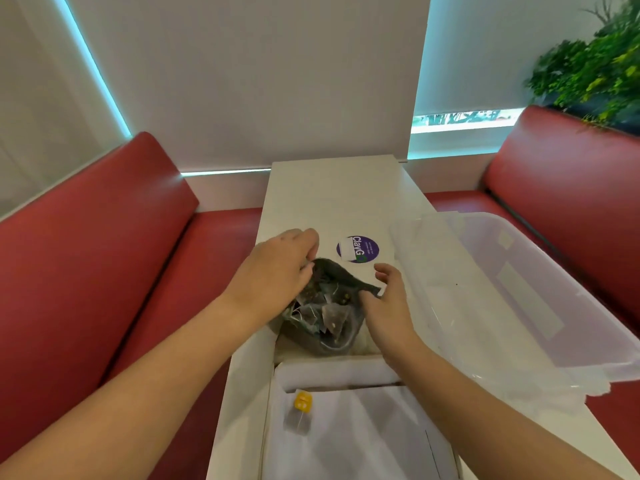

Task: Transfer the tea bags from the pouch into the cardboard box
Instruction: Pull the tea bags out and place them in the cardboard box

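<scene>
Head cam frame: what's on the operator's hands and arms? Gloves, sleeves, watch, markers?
Nothing worn. Left hand and right hand are ungloved; both forearms are uncovered to the frame's edge, no sleeves. No watch, bracelet, ring or marker visible, though the fingers are blurred, so a thin ring can't be ruled out.

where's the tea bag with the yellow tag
Head view, lower centre: the tea bag lies inside the cardboard box, near its far left corner, closer than the pouch.

A clear plastic bin (519, 289) and purple sticker (357, 249) lie on the white table (339, 195).
</scene>
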Available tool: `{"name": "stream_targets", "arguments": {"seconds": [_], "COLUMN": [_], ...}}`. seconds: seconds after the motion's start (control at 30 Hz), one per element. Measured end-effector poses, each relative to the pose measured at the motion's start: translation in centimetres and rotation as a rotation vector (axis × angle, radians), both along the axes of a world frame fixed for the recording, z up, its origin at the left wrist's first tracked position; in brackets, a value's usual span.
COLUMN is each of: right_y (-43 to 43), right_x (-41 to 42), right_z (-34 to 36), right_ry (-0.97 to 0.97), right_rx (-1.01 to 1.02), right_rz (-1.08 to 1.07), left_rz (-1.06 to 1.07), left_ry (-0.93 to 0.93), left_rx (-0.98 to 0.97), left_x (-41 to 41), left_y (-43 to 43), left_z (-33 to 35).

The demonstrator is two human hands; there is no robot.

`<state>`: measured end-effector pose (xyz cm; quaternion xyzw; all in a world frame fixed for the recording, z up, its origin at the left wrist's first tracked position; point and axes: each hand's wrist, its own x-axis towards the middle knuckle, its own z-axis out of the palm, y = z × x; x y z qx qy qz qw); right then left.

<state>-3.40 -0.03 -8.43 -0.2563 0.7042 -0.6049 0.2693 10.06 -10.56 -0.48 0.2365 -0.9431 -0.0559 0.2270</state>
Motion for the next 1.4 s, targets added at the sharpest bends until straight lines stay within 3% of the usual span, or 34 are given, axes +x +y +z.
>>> {"name": "stream_targets", "arguments": {"seconds": [0.2,0.3,0.4,0.57,0.67,0.8,0.97,1.07,1.23,1.4], "right_y": [2.5,2.3,1.2,-0.8,-1.6,-0.4,3.8,7.1,10.8,11.2], "right_x": [1.1,1.2,1.4,1.8,2.0,1.6,0.7,1.1,1.9,2.3], "right_z": [-0.6,-0.7,0.6,3.0,2.7,1.8,1.7,2.7,2.0,-1.4], "right_ry": [0.997,1.227,1.414,1.423,1.409,1.397,1.279,1.216,1.244,1.23], "right_rx": [-0.046,-0.052,0.175,0.683,0.813,0.602,0.072,-0.115,-0.136,0.025], "right_rz": [0.097,0.29,0.448,0.773,0.848,0.732,0.467,0.425,0.44,0.511], "left_rz": [-0.044,-0.049,-0.04,-0.065,-0.086,-0.136,-0.147,-0.148,-0.141,-0.144], "left_ry": [-0.098,-0.102,-0.14,-0.317,-0.292,-0.277,-0.266,-0.275,-0.276,-0.261], "left_rx": [-0.032,-0.002,0.029,0.09,0.105,0.075,0.071,0.081,0.104,0.111], "left_x": [-1.3,-1.5,-1.6,-1.6,-1.3,-0.8,0.0,0.3,0.8,1.3], "left_y": [-1.5,-1.7,-1.8,-1.9,-1.9,-1.9,-2.2,-2.2,-1.5,-1.2], "left_z": [2.1,2.3,2.1,2.2,1.9,1.7,1.8,1.8,2.2,2.4]}}
